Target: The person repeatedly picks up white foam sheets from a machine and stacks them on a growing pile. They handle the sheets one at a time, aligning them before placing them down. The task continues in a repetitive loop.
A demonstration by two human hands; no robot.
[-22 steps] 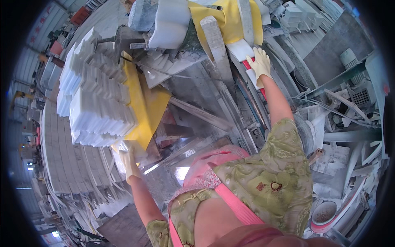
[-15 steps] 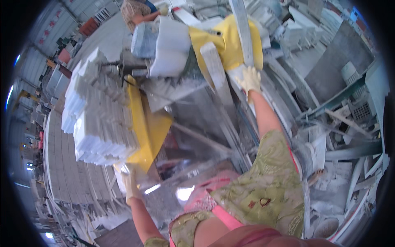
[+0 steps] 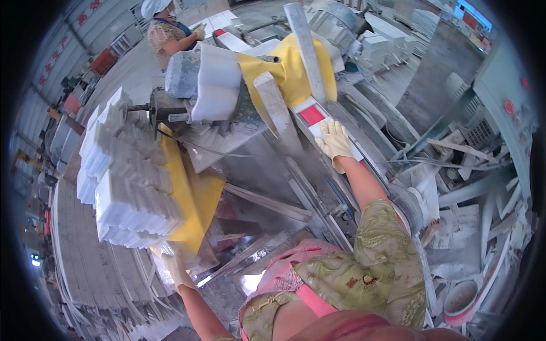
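My right hand (image 3: pixel 333 140), in a pale glove, lies flat with its fingers spread on a long white strip (image 3: pixel 357 153) with red patches on it. The strip runs along a narrow machine bed, its far end near a hanging yellow sheet (image 3: pixel 315 62). My left hand (image 3: pixel 176 264), also gloved, is low on the left beside a shiny pale piece (image 3: pixel 161 267). Its fingers are blurred against that piece, and I cannot tell whether they grip it. Just above it stands a stack of white stone tiles (image 3: pixel 133 196), next to a folded yellow sheet (image 3: pixel 196 199).
A grey-and-white machine housing (image 3: pixel 213 82) stands beyond the tiles. Two upright grey bars (image 3: pixel 307 51) flank the strip's path. Stone offcuts and scrap (image 3: pixel 460 153) crowd the right, below a control panel with red buttons (image 3: pixel 508 107). Another person (image 3: pixel 168 37) works at the far left.
My right hand has come back toward me from the yellow sheet's edge, and the strip's red patches now show. The view has shifted, bringing more of the other person in. My left hand stays by the tiles.
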